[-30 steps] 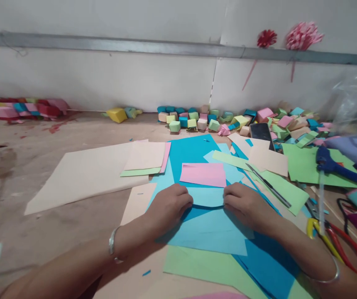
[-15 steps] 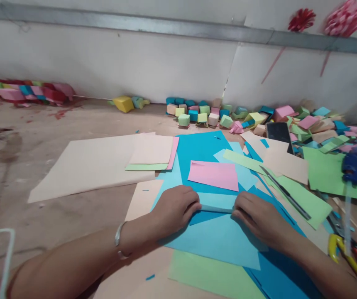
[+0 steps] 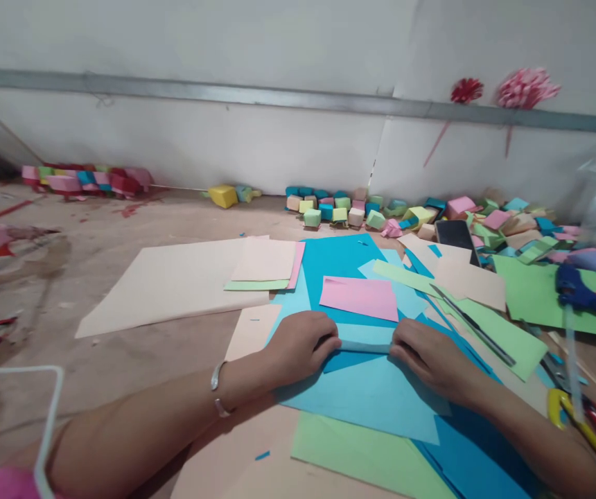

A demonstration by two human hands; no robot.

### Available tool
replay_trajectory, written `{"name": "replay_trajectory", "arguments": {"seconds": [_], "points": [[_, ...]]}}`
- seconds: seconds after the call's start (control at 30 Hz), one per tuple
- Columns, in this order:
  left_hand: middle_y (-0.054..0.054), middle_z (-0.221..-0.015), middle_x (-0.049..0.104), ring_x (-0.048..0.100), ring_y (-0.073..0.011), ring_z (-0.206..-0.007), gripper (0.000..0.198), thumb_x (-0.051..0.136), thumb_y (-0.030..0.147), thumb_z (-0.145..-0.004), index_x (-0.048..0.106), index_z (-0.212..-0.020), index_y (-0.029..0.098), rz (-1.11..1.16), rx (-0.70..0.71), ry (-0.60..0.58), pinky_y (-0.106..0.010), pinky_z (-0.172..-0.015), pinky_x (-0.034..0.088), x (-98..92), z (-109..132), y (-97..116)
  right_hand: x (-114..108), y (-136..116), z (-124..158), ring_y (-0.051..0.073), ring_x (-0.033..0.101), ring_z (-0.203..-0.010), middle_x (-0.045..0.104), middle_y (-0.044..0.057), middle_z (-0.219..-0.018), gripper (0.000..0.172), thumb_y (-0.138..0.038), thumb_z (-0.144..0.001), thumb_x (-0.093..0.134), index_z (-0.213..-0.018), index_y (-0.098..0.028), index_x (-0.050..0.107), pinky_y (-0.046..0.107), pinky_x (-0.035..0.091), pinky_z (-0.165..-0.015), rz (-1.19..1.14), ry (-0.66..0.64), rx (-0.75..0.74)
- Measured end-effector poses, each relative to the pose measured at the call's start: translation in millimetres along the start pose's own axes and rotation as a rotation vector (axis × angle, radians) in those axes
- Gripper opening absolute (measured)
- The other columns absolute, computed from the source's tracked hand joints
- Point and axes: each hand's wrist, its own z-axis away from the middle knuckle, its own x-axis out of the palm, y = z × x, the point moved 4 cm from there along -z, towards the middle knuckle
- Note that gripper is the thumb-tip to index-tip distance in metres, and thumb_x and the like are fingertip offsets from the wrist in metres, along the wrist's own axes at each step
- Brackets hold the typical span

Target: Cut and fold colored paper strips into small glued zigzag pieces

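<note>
Between my hands lies a small light blue paper [image 3: 365, 335] with its near edge folded up. My left hand [image 3: 301, 348] pinches its left end, thumb against curled fingers. At the right end, my right hand [image 3: 430, 357] closes on it the same way. A pink paper rectangle [image 3: 359, 299] sits just beyond the folded piece. Under my hands spreads a larger light blue sheet [image 3: 371, 398], lying over dark blue paper [image 3: 485, 443]. A green sheet [image 3: 344, 450] shows nearer to me.
A craft knife [image 3: 477, 326], scissors [image 3: 561, 402] and a blue glue gun [image 3: 586, 287] lie at the right. A phone [image 3: 457, 239] rests near heaped paper shapes [image 3: 516, 222]. Cream sheets [image 3: 173, 284] cover the left middle. Small paper boxes [image 3: 329, 208] line the wall.
The view has tilted up and turned slightly left, so the scene sits lower and shifted. Both hands keep hold of the light blue paper's ends, with little visible movement.
</note>
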Motion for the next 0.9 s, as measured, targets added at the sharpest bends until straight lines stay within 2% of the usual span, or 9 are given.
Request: {"name": "replay_trajectory", "arguments": {"seconds": [0.2, 0.4, 0.63, 0.7, 0.83, 0.9], "points": [[-0.002, -0.079, 0.063, 0.057, -0.0172, -0.073, 0.019, 0.049, 0.027, -0.093, 0.06, -0.08, 0.018, -0.007, 0.019, 0.039, -0.028, -0.064, 0.041, 0.1, 0.8, -0.8, -5.0, -0.6, -1.6, 0.015, 0.052, -0.07, 0.058, 0.003, -0.08, 0.015, -0.023, -0.095, 0.049, -0.08, -0.02, 0.052, 0.028, 0.039, -0.061, 0.004, -0.023, 0.03], [-0.003, -0.079, 0.061, 0.055, -0.0174, -0.073, 0.02, 0.047, 0.027, -0.093, 0.059, -0.08, 0.018, 0.005, 0.023, 0.033, -0.029, -0.065, 0.042, 1.0, 0.3, -2.2, -9.7, -5.2, -1.1, 0.016, 0.053, -0.078, 0.058, 0.004, -0.085, 0.015, -0.021, -0.095, 0.049, -0.082, -0.019, 0.055, 0.028, 0.041, -0.067, -0.006, 0.024, -0.045], [-0.003, -0.08, 0.061, 0.054, -0.0186, -0.076, 0.021, 0.046, 0.028, -0.094, 0.058, -0.079, 0.018, -0.009, 0.052, 0.094, -0.03, -0.065, 0.04, -0.9, 3.4, -0.8, -8.9, -6.6, -1.3, 0.016, 0.053, -0.074, 0.059, 0.004, -0.081, 0.017, -0.022, -0.095, 0.048, -0.081, -0.019, 0.057, 0.027, 0.041, -0.063, 0.007, 0.037, -0.069], [-0.004, -0.082, 0.06, 0.053, -0.0199, -0.079, 0.023, 0.045, 0.029, -0.094, 0.057, -0.078, 0.018, -0.04, 0.087, 0.132, -0.031, -0.067, 0.04, -3.4, 3.4, 1.4, -11.2, -10.8, -2.2, 0.017, 0.054, -0.08, 0.06, 0.007, -0.089, 0.017, -0.022, -0.094, 0.051, -0.079, -0.018, 0.059, 0.029, 0.043, -0.068, 0.041, 0.081, -0.086], [-0.006, -0.087, 0.06, 0.054, -0.0201, -0.081, 0.025, 0.037, 0.027, -0.097, 0.055, -0.082, 0.018, -0.046, 0.147, 0.17, -0.033, -0.069, 0.043, -5.8, 1.0, 2.8, -14.0, -19.8, -3.9, 0.024, 0.052, -0.11, 0.057, 0.014, -0.122, 0.014, -0.023, -0.09, 0.057, -0.078, -0.017, 0.061, 0.04, 0.045, -0.089, 0.056, 0.136, -0.14], [-0.006, -0.091, 0.061, 0.056, -0.0193, -0.081, 0.023, 0.034, 0.027, -0.098, 0.052, -0.085, 0.019, -0.038, 0.195, 0.212, -0.032, -0.068, 0.045, -6.8, 0.5, 3.7, -13.7, -22.1, -4.1, 0.025, 0.051, -0.116, 0.056, 0.014, -0.126, 0.014, -0.025, -0.089, 0.058, -0.079, -0.017, 0.062, 0.042, 0.044, -0.093, 0.053, 0.124, -0.152]]}}
